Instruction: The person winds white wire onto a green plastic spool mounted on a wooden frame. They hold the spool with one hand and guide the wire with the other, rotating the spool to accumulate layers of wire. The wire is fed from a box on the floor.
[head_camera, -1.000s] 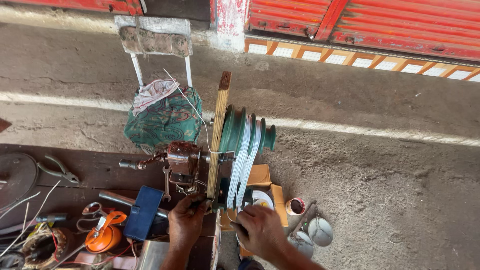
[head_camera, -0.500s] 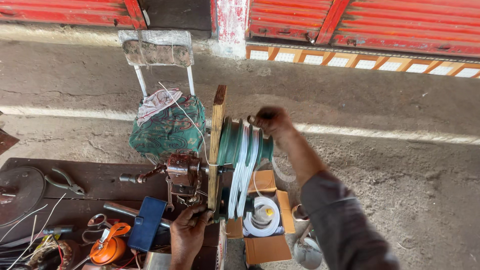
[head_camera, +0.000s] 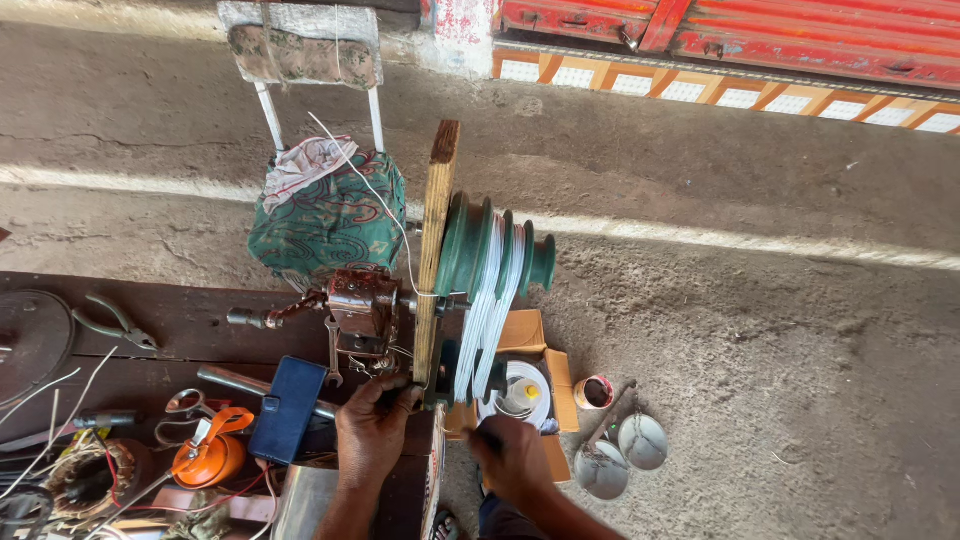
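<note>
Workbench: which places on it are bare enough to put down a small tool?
A bare strip of the workbench lies between the pliers and the winder's crank handle. The corner around the orange tool, wire coil and blue case is crowded. The left hand grips by the wooden board.

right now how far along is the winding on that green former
Done so far: white wire already fills the larger steps of the green stepped former. In hand: the left hand rests at the foot of the wooden upright, the right hand low by the wire. Left: the smallest step looks bare.
</note>
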